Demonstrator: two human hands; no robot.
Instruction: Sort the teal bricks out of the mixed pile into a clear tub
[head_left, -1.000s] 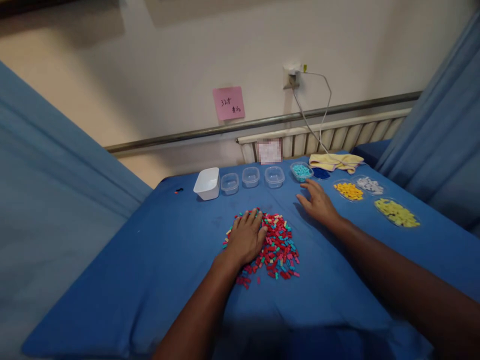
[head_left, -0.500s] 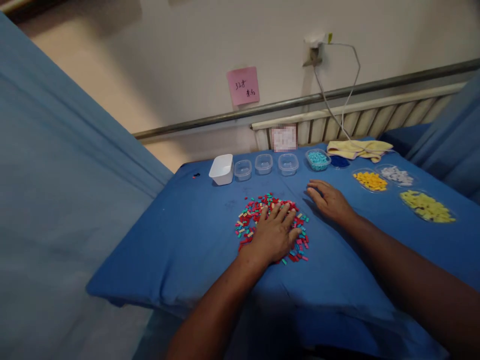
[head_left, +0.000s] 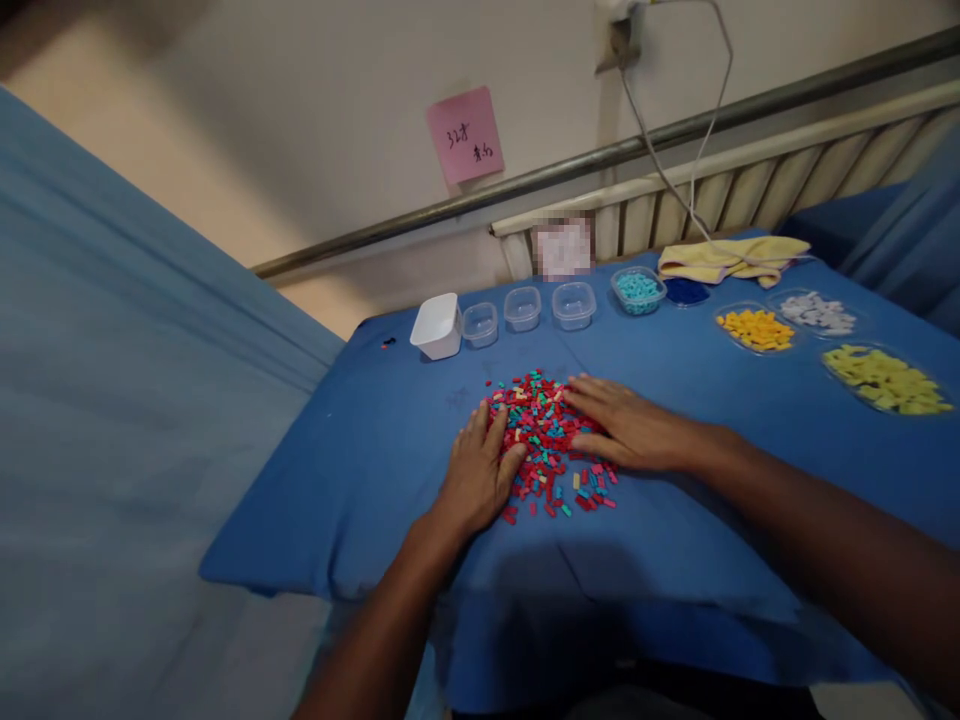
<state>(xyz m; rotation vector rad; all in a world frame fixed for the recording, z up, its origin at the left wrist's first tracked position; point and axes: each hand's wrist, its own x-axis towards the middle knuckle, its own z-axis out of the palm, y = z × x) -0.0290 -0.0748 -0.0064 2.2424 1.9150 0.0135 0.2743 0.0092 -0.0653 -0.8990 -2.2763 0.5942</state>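
A heap of small red, teal and cream pieces (head_left: pixel 546 435) lies on the blue-covered table (head_left: pixel 360 480). My left hand (head_left: pixel 476 475) rests flat at the heap's left edge, fingers apart, touching the pieces. My right hand (head_left: pixel 626 428) lies flat on the heap's right side, fingers spread over the pieces. Neither hand grips anything.
Along the table's far edge stand a white tub (head_left: pixel 436 325), three clear cups (head_left: pixel 523 308) and a cup of teal pieces (head_left: pixel 638 289). To the right lie piles of orange (head_left: pixel 756 328), white (head_left: pixel 817 313) and yellow pieces (head_left: pixel 885 380), plus a yellow cloth (head_left: pixel 731 257). Blue curtain hangs at left.
My right hand moved left from the bare cloth onto the heap's right side. My left hand slid from the top of the heap to its left edge. The view shifted.
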